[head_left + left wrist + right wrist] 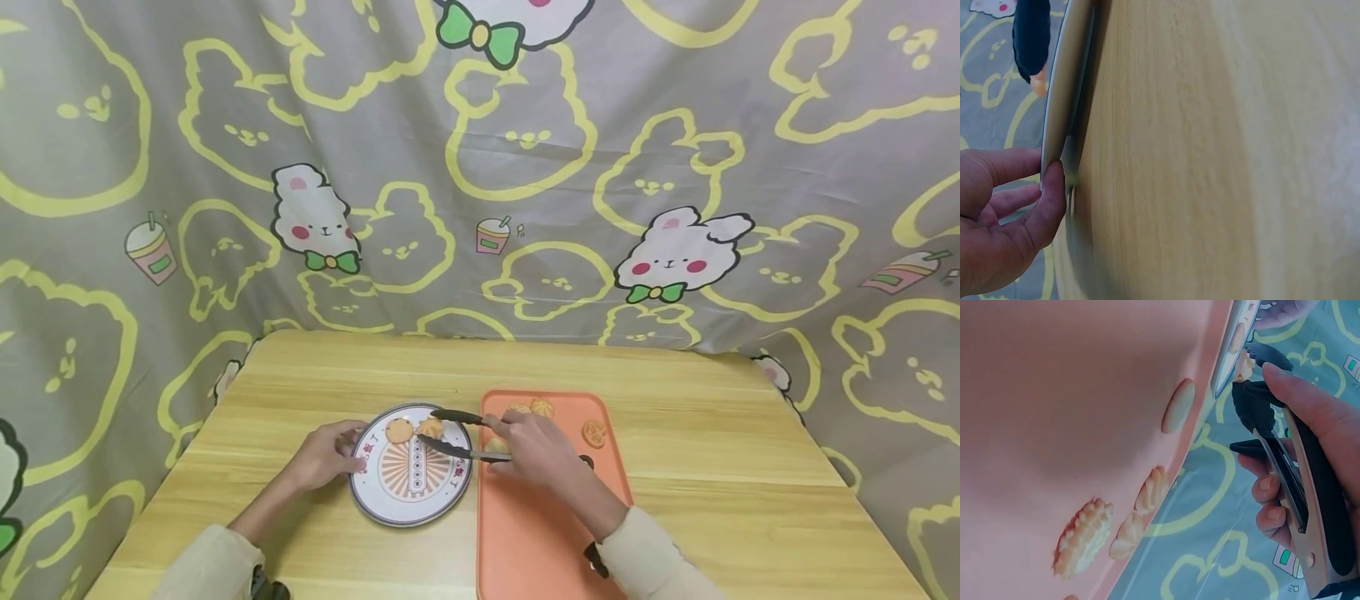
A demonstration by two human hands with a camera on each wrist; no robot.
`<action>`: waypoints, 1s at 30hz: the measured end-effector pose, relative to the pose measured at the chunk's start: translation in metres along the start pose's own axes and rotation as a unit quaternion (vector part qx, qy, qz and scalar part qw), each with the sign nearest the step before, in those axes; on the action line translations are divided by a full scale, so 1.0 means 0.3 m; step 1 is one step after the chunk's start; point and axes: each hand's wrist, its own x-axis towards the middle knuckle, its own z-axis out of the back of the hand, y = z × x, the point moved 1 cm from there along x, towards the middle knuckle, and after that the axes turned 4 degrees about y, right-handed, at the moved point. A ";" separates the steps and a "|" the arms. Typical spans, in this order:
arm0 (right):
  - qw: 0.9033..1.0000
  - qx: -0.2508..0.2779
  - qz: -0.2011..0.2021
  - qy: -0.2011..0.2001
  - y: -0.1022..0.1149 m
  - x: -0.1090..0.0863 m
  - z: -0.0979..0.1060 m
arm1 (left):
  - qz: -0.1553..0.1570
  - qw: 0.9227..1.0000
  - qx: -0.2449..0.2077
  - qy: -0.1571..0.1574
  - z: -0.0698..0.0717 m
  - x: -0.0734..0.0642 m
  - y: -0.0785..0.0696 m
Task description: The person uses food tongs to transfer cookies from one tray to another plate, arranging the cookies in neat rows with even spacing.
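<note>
A white patterned plate is tilted, its left rim pinched between the thumb and fingers of my left hand. The left wrist view shows that hand at the edge of the plate, whose underside faces the camera. My right hand grips black-tipped metal tongs. Their tips lie on either side of a ridged cookie over the plate; whether they squeeze it I cannot tell. Beside it lies a flat round cookie.
An orange tray is right of the plate, under my right hand. Several cookies lie on it, among them a swirled one, a round lattice-like one and a smooth oval one. A patterned curtain hangs behind the wooden table.
</note>
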 end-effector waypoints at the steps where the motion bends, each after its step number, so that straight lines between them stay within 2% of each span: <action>1: 1.000 0.002 -0.001 0.003 0.002 0.003 -0.002 | 0.002 1.000 0.000 -0.001 -0.001 0.001 -0.001; 15: 1.000 -0.021 -0.010 0.012 0.017 0.015 -0.022 | -0.006 1.000 0.008 0.002 -0.003 -0.004 -0.013; 24: 0.999 0.016 -0.030 0.037 -0.001 -0.007 -0.005 | -0.009 1.000 0.022 0.001 0.002 -0.005 -0.013; 30: 0.997 0.042 -0.048 0.035 -0.042 -0.054 0.014 | -0.006 1.000 0.023 0.003 0.002 -0.004 -0.011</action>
